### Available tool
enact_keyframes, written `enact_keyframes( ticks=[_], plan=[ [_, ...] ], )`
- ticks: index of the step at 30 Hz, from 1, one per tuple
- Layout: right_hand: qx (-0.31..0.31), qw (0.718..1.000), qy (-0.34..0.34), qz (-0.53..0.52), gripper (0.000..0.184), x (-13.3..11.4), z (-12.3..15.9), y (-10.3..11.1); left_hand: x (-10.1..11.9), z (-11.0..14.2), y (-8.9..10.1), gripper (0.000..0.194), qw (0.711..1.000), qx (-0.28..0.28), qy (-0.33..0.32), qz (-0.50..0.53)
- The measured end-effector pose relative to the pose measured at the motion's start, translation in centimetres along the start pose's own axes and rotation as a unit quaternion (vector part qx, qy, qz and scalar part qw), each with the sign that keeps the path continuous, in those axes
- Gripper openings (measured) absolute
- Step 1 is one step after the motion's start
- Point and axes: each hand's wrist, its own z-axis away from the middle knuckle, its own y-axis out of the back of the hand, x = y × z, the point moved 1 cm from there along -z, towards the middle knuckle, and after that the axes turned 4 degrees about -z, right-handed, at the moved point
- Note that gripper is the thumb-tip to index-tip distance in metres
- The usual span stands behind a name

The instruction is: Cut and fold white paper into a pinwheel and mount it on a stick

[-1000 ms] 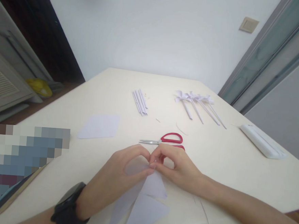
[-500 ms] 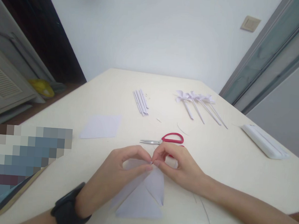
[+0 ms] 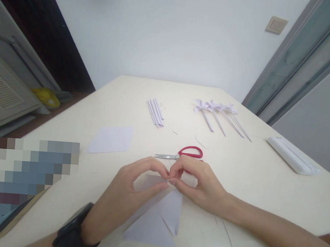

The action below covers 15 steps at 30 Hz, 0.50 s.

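"Where's the slit paper (image 3: 149, 228)?"
"Near side of the scissors (image 3: 176, 156); left hand (image 3: 124, 188) and right hand (image 3: 203, 182) pinch its far part."
"The step?"
"Fine fingertip shaping, I'd judge; next calls for steady pinching."

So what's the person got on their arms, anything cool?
Yes! The left arm has a black watch at the wrist. The right arm shows no watch or bracelet. No sleeves show on either arm, and the left grip and right grip have no gloves.

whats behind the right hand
Beyond the right hand lie red-handled scissors: the blades and one loop show; most of the other loop is covered.
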Motion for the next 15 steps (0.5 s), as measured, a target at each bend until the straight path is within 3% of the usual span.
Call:
enact_keyframes(
  ticks=[15],
  plan=[
    [0.02, 0.999, 0.0, 0.038, 0.005, -0.34, 0.36, -0.28, 0.56, 0.22, 0.05, 0.011, 0.995, 0.035, -0.057, -0.072]
  ],
)
